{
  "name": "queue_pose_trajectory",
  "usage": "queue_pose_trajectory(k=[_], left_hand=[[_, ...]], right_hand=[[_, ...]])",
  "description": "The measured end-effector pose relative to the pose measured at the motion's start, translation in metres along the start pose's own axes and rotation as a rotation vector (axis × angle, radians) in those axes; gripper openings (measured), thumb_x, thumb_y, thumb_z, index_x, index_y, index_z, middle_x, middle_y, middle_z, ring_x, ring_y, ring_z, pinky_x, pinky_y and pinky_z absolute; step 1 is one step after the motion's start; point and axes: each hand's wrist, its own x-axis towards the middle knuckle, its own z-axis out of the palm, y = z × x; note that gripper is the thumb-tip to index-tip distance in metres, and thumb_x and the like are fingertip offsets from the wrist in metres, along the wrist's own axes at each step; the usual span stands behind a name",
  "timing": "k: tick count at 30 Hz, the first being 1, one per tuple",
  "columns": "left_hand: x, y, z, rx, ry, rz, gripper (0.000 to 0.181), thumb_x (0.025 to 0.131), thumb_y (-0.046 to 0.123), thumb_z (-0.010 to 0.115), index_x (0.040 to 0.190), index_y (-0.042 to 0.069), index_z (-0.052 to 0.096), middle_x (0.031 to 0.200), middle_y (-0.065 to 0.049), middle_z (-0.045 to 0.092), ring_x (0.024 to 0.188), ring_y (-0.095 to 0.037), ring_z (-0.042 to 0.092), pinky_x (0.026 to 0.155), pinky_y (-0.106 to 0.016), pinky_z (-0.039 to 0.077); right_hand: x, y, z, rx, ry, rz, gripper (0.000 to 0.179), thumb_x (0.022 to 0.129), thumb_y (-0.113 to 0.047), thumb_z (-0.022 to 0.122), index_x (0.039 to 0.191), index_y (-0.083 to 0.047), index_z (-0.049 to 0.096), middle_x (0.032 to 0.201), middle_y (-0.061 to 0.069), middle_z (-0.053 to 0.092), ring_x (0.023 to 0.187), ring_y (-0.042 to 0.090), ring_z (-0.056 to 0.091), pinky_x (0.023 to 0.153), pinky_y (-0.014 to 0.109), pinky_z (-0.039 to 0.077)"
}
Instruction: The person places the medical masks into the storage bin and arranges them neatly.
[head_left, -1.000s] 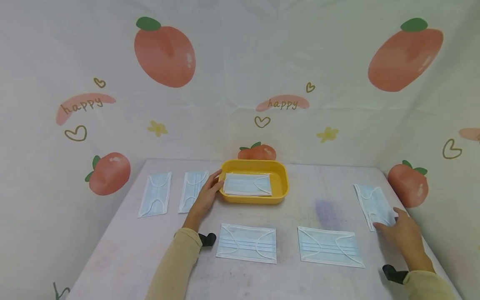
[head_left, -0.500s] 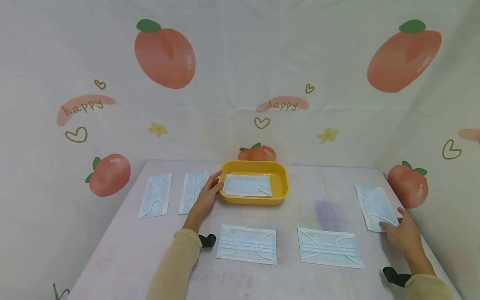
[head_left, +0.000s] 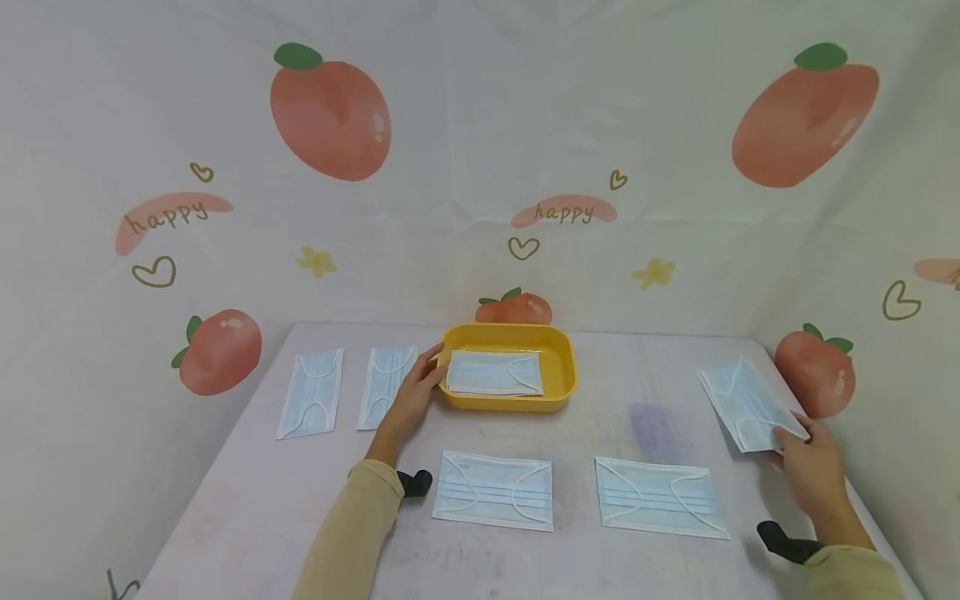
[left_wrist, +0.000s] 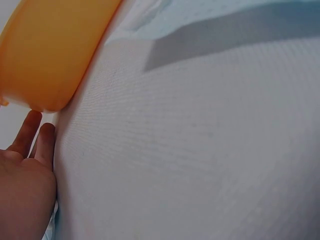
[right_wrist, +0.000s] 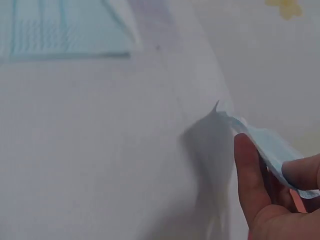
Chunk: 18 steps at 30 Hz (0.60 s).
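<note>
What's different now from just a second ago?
The right hand pinches the far-right mask and has lifted at least its near end up off the table. It lay flatter before. The left hand stayed at the side of the yellow tray, and the other masks stayed put.

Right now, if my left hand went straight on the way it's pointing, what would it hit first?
The yellow tray: your left hand points at its left end, and the fingers look to be touching it, though exact contact is hard to judge.
</note>
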Motion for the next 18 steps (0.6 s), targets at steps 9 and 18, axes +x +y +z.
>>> queue_pose_trajectory(k=[9,18], left_hand=[[0.0,0.0,0.001,-0.008,-0.007,0.014,0.047,0.107,0.037,0.05,0.153,0.039,0.04,0.161,-0.01,0.039,0.152,-0.033,0.034,0.127,-0.054,0.026],[-0.001,-0.001,0.0,-0.005,-0.003,-0.001,0.047,0.107,0.037,0.05,0.152,0.04,0.041,0.161,-0.009,0.04,0.152,-0.032,0.034,0.127,-0.054,0.026]], right_hand=[[-0.011,-0.016,0.005,0.465,-0.11,-0.045,0.08,0.104,-0.036,0.054,0.165,-0.026,0.004,0.165,0.0,0.016,0.134,0.027,0.037,0.091,0.035,0.05],[-0.023,-0.034,0.012,0.7,-0.255,-0.137,0.094,0.096,-0.034,0.067,0.165,-0.023,0.004,0.132,-0.015,0.042,0.092,0.003,0.065,0.07,0.025,0.063]])
